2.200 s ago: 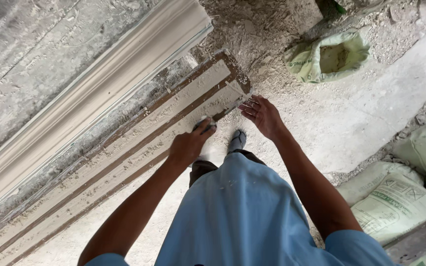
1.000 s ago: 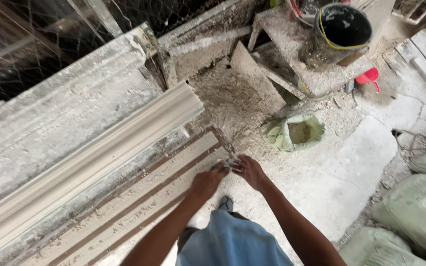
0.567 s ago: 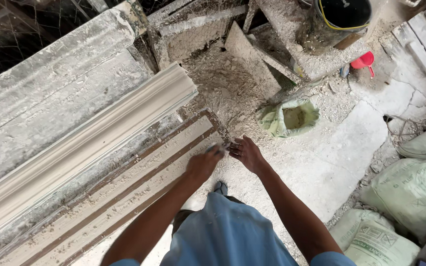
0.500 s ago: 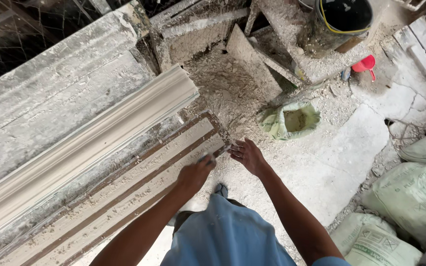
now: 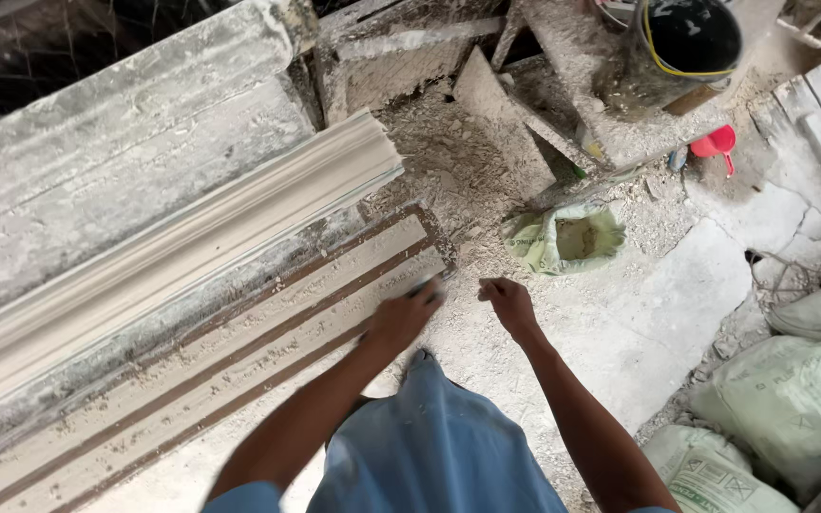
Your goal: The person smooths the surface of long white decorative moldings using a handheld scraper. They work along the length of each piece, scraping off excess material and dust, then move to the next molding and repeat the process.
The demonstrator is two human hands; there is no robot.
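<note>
A long flat mould (image 5: 239,351) with white plaster strips between brown wooden rails lies on the bench at lower left. My left hand (image 5: 401,318) rests on the near end of one white strip, blurred, fingers reaching its end. My right hand (image 5: 507,304) hovers just right of the mould's end, fingers loosely curled, with nothing seen in it. A finished white plaster cornice (image 5: 192,237) lies alongside, above the mould.
A rough plaster-caked bench top (image 5: 116,161) runs along the upper left. An open green sack (image 5: 567,237) sits on the dusty floor ahead, a black bucket (image 5: 691,38) and a red scoop (image 5: 715,144) beyond it. Filled sacks (image 5: 791,399) lie at the right.
The view has risen and steadied. My left hand slid back toward the end of the white strip, and my right hand drew slightly away from the mould's end.
</note>
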